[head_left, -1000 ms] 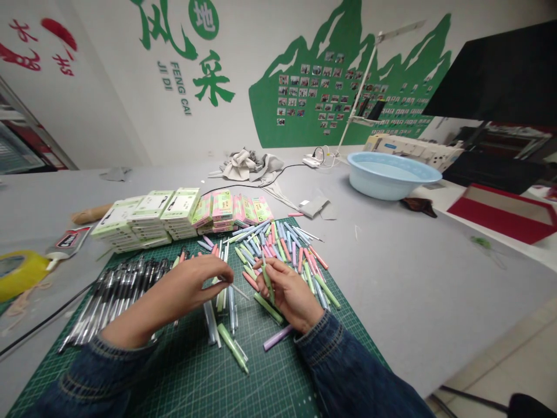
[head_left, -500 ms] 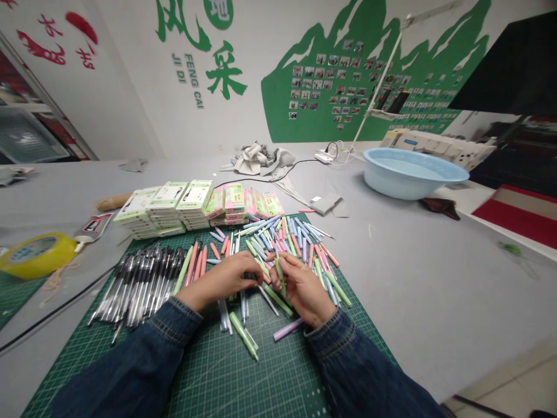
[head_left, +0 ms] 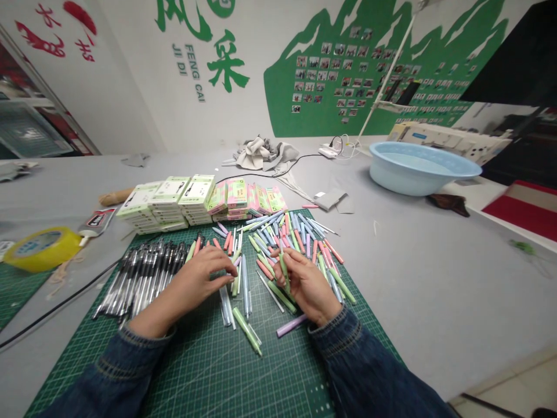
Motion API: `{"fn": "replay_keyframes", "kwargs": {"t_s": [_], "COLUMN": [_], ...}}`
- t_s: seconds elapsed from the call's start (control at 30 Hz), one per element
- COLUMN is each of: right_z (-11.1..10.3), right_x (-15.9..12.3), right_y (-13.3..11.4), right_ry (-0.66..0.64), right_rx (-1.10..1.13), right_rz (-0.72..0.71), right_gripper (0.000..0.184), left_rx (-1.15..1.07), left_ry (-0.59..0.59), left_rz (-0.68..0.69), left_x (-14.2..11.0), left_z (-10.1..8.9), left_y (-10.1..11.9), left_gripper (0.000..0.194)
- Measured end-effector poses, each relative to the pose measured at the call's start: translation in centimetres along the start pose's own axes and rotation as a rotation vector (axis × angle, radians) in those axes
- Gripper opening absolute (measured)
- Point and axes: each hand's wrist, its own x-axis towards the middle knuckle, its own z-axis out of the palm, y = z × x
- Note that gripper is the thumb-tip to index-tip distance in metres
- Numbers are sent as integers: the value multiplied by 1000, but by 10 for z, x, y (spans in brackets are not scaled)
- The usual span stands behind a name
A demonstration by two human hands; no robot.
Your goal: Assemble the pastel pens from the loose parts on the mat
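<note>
Right hand (head_left: 307, 284): closed, gripping a slim green pen part (head_left: 284, 270) between thumb and fingers, held tilted above the green cutting mat (head_left: 204, 371); left hand (head_left: 195, 284): open, thumb apart from the loosely bent fingers, over the mat's left-middle; can't tell if its fingertips touch the purple piece (head_left: 237, 262) beside them.

Loose pastel pen parts (head_left: 300, 232) lie in a heap just beyond the right hand; a thin rod (head_left: 270, 291) lies between the hands, purple barrel (head_left: 291, 325) nearer the wearer; green pen (head_left: 247, 332) flat on the mat, clear tubes (head_left: 225, 307) beside it.

Black pens (head_left: 145, 273) bunched side by side, left of the left hand; white-green boxes (head_left: 174, 200) stacked at the mat's far edge, pink-green boxes (head_left: 237, 196) adjoining; yellow tape roll (head_left: 69, 251) far left; blue basin (head_left: 413, 171) far right, well apart.
</note>
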Motion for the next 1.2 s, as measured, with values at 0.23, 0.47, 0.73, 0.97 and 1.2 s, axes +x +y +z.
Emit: {"fn": "replay_keyframes", "kwargs": {"t_s": [0.23, 0.47, 0.73, 0.97, 1.2], "right_z": [1, -1, 1, 2, 4], "right_x": [-1, 1, 0, -1, -2], "right_y": [1, 2, 1, 1, 3], "right_ry": [13, 22, 39, 22, 11], "right_rx": [2, -17, -21, -15, -29], "right_rz": [19, 11, 16, 33, 37], "right_gripper": [20, 20, 20, 19, 19], "left_rx": [-49, -52, -45, 87, 80], "left_ry": [-248, -267, -282, -187, -209], "left_rz": [-38, -75, -112, -176, -160], "left_x": [-27, -30, -41, -53, -47], "left_z": [3, 6, -5, -11, 0], "left_y": [9, 8, 0, -20, -15], "left_gripper": [12, 18, 22, 21, 16]}}
